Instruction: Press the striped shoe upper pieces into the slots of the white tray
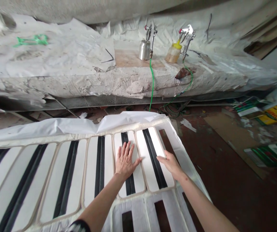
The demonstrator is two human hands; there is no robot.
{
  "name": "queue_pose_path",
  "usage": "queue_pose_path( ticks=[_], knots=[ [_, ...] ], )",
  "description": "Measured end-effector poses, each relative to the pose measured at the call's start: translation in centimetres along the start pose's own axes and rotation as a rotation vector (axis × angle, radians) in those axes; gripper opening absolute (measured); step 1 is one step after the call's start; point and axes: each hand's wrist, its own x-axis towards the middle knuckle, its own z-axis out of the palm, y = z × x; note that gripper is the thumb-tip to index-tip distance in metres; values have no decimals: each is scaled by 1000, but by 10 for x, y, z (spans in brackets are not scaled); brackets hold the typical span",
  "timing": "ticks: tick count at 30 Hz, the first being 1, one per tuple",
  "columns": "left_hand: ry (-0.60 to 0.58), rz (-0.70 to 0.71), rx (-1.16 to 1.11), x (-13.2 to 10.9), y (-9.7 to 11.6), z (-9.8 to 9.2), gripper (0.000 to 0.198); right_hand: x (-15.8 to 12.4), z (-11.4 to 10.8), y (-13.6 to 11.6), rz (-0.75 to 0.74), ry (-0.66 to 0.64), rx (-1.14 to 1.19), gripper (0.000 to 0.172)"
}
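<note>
A row of white rounded panels, each with a black strip down its middle, lies on a slatted frame covered in white cloth. My left hand rests flat, fingers spread, on the second panel from the right. At the right edge of the rightmost panel is my right hand. Its thumb lies over the panel's top, and its other fingers are partly hidden along the edge. Both panels sit flat, side by side.
Behind stands a paper-covered bench holding a metal-cup spray gun and a yellow-topped spray gun. A green hose hangs down its front. Dark slots show in the frame. Printed cartons lie on the floor at right.
</note>
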Motion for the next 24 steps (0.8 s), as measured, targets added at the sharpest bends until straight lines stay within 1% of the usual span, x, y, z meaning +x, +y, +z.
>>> queue_pose_path(
  ticks=[3, 6, 11, 16, 18, 20, 22, 24],
  knots=[
    [5, -3, 8, 0, 2, 0, 86, 12, 5, 2, -14, 7, -13, 27],
    [7, -5, 8, 0, 4, -1, 85, 22, 9, 6, -11, 44, -38, 25],
    [13, 10, -12, 0, 6, -5, 76, 17, 9, 9, 5, 69, -18, 27],
    [20, 5, -18, 1, 9, -7, 74, 14, 8, 11, 36, 79, 8, 33],
    [-7, 40, -9, 3, 11, -8, 69, 15, 8, 12, 57, 96, -3, 31],
    [-59, 104, -10, 5, 12, -10, 67, 17, 8, 13, 77, 110, -16, 29],
    [-96, 152, -20, 6, 12, -11, 68, 19, 7, 14, 95, 112, -19, 29],
    [-104, 165, -26, 7, 12, -11, 70, 21, 6, 15, 110, 93, -11, 31]
  ],
)
